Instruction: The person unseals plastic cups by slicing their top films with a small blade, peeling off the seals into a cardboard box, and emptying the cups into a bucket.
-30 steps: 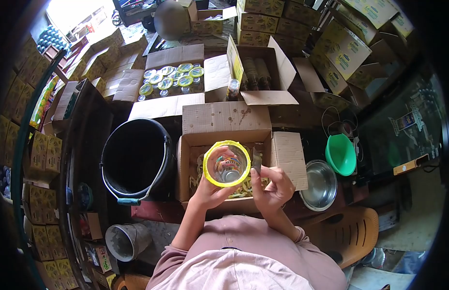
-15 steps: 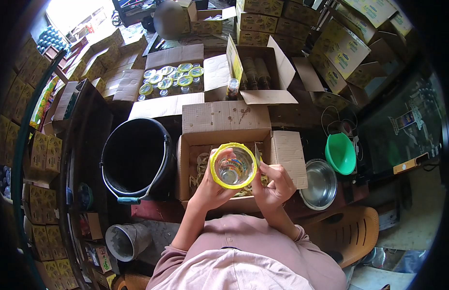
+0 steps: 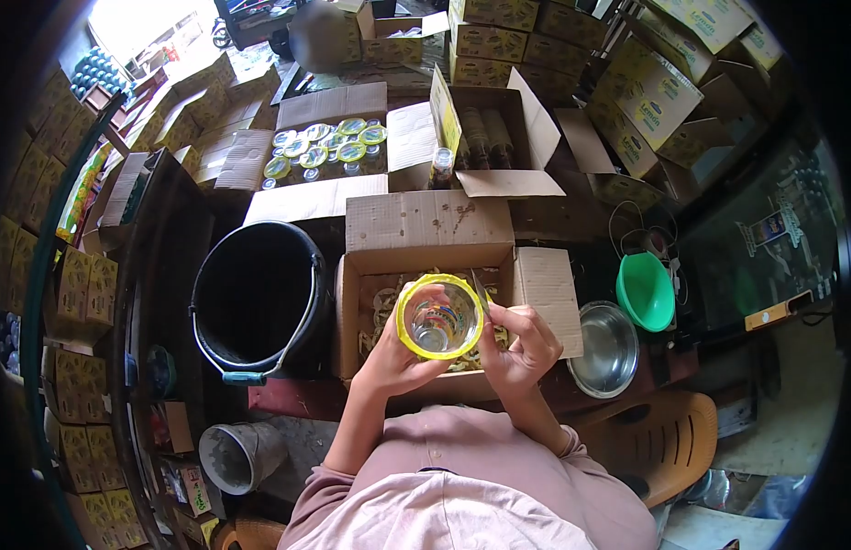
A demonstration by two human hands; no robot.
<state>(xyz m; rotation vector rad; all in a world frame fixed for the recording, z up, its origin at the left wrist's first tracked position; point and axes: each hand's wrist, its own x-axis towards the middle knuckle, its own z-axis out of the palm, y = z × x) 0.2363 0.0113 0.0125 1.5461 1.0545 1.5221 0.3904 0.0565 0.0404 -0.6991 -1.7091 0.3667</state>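
Observation:
A clear cup with a yellow rim (image 3: 441, 317) is tilted so that its open or see-through top faces me. My left hand (image 3: 400, 359) is wrapped round its left side. In my right hand (image 3: 522, 344) a thin blade (image 3: 481, 291) is pinched, its edge close to the right side of the yellow rim. Below both hands stands an open cardboard box (image 3: 429, 223) with pale yellowish scraps (image 3: 380, 316) inside.
A black bucket (image 3: 256, 298) stands left, a grey bucket (image 3: 243, 458) below it. Right are a metal bowl (image 3: 603, 350) and a green bowl (image 3: 646, 291). Behind, one box holds yellow-rimmed cups (image 3: 338, 147), another box (image 3: 513, 183) dark bottles. A person (image 3: 318, 37) is blurred far back.
The blade in my right hand has turned and now leans more to the left at its tip. The cup has shifted very slightly left and down.

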